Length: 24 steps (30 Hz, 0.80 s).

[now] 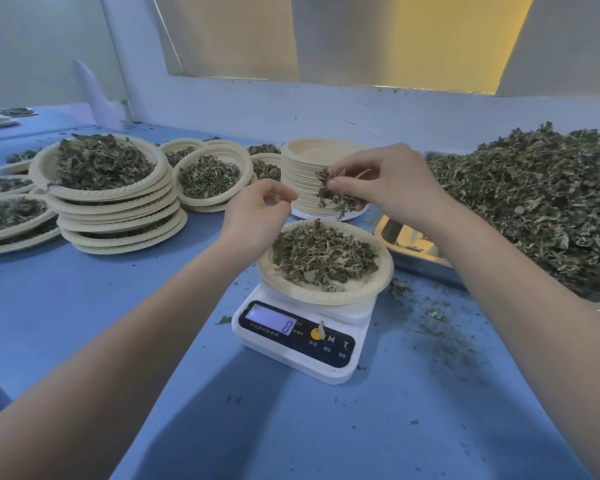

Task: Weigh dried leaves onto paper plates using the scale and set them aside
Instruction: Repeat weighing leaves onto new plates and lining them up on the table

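Two bare hands work above one white scale [300,336] that sits near the middle of a blue table [118,306]. One paper plate [326,261] rests on the scale, holding a loose layer of dried leaves [323,254]. The scale's lit display shows a single digit that looks like an 8, though it is blurred.

The right hand [385,181] hovers just above the plate's far edge, fingers curled around a small clump [336,194] of leaves. The left hand [257,213] is close beside it, to the left, fingertips pinched together; whether it holds any leaf cannot be told.

Behind the hands stands one tall stack [312,168] of empty plates. To the left, one pile of about seven filled plates [101,164] stands with leaves on top. Right of it is a lower pile [210,178], also topped with leaves. More filled plates lie farther back and at the left edge, partly cut off, so their number is unclear.

At the right, one large heap [534,202] of dried leaves fills a metal tray [413,251], whose near corner shows bare. Crumbs and leaf dust scatter over the table right of the scale.

Beyond the table runs a pale wall [326,109] with a window [291,36] set above it, glowing yellowish.
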Available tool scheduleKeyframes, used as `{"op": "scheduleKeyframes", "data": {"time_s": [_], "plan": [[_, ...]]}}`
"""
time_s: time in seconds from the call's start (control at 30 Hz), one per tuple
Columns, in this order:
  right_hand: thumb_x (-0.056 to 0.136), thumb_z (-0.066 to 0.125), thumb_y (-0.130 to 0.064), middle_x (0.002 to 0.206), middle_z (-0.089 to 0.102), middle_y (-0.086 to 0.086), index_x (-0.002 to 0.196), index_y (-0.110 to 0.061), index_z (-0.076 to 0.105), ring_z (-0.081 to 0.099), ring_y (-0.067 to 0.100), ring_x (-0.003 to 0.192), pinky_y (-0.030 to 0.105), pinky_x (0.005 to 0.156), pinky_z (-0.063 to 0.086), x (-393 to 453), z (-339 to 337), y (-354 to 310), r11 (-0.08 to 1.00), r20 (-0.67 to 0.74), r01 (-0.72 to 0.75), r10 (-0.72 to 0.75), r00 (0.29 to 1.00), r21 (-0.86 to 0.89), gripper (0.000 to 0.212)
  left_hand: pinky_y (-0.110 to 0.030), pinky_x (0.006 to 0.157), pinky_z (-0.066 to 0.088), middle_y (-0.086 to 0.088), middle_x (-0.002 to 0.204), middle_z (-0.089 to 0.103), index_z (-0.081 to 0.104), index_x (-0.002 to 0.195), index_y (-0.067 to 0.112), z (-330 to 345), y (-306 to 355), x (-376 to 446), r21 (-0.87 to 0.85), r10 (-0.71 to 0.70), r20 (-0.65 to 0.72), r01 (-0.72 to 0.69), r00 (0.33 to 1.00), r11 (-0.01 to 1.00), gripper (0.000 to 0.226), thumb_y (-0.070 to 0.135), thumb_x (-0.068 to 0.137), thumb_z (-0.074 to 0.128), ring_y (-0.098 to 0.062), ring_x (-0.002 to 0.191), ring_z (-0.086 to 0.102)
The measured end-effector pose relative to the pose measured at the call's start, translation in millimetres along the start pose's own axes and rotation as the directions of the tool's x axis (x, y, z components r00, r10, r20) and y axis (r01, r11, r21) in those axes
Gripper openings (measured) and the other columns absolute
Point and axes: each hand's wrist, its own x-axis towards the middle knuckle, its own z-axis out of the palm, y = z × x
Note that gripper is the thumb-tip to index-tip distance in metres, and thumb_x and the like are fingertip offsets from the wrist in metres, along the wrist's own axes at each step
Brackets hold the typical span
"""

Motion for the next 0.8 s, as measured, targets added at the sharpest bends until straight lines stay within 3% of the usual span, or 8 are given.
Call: {"op": "scheduleKeyframes", "data": {"time_s": [0.23,0.4,0.5,0.57,0.63,0.7,0.8], "plan": [[0.082,0.074,-0.024,0.075,0.066,-0.016,0.087,-0.028,0.07,0.059,0.001,0.044,0.007,0.056,0.044,-2,-16,10,1.0,-0.033,-0.017,0.016,0.999,-0.019,0.008,-0.035,0.076,0.049,0.008,0.086,0.058,0.064,0.083,0.031,7,9,-1,0.013,0.042,0.02,-0.042,0.999,0.999,0.023,0.012,0.091,0.052,-0.011,0.072,0.052],[0.082,0.073,-0.026,0.077,0.067,-0.014,0.086,-0.03,0.069,0.06,0.0,0.047,0.004,0.053,0.041,-3,-36,25,0.995,-0.076,-0.055,0.049,0.996,-0.078,0.007,-0.026,0.07,0.046,0.009,0.091,0.06,0.064,0.081,0.032,18,17,-1,0.041,0.077,0.043,-0.079,0.996,0.996,0.024,0.013,0.09,0.052,-0.009,0.076,0.054],[0.084,0.071,-0.028,0.081,0.066,-0.008,0.089,-0.028,0.069,0.059,0.005,0.065,0.011,0.063,0.039,-1,-50,37,0.921,-0.086,-0.108,0.081,0.993,-0.375,0.005,-0.027,0.075,0.045,0.008,0.093,0.061,0.065,0.084,0.029,26,24,1,0.051,0.078,0.067,-0.082,0.995,0.995,0.023,0.012,0.09,0.052,-0.01,0.082,0.056],[0.086,0.068,-0.03,0.097,0.068,0.0,0.1,-0.022,0.07,0.058,0.013,0.082,0.022,0.074,0.043,-1,-57,46,0.791,-0.024,-0.154,0.174,0.985,-0.593,0.016,-0.026,0.073,0.044,0.01,0.09,0.06,0.066,0.085,0.028,31,27,3,0.05,0.075,0.079,-0.079,0.994,0.996,0.021,0.012,0.09,0.052,-0.009,0.08,0.055],[0.087,0.066,-0.036,0.116,0.065,0.003,0.116,-0.024,0.065,0.059,0.02,0.098,0.032,0.085,0.049,-4,-55,51,0.707,0.081,-0.165,0.301,0.95,-0.688,0.031,-0.024,0.076,0.042,0.009,0.09,0.06,0.066,0.086,0.028,37,29,3,0.049,0.071,0.089,-0.076,0.993,0.996,0.02,0.013,0.089,0.053,-0.01,0.083,0.054],[0.087,0.065,-0.04,0.124,0.061,0.002,0.122,-0.031,0.062,0.057,0.02,0.108,0.036,0.091,0.047,-8,-48,54,0.735,0.139,-0.147,0.312,0.94,-0.662,0.036,-0.024,0.079,0.042,0.009,0.09,0.06,0.066,0.086,0.028,43,31,4,0.057,0.074,0.1,-0.08,0.992,0.995,0.02,0.013,0.089,0.053,-0.011,0.086,0.055],[0.089,0.063,-0.038,0.109,0.065,-0.004,0.114,-0.033,0.066,0.056,0.012,0.093,0.028,0.082,0.043,-9,-33,55,0.834,0.16,-0.084,0.202,0.966,-0.546,0.026,-0.029,0.086,0.043,0.009,0.086,0.06,0.066,0.086,0.026,48,34,4,0.069,0.084,0.119,-0.093,0.989,0.993,0.02,0.011,0.088,0.054,-0.012,0.088,0.054]]}}
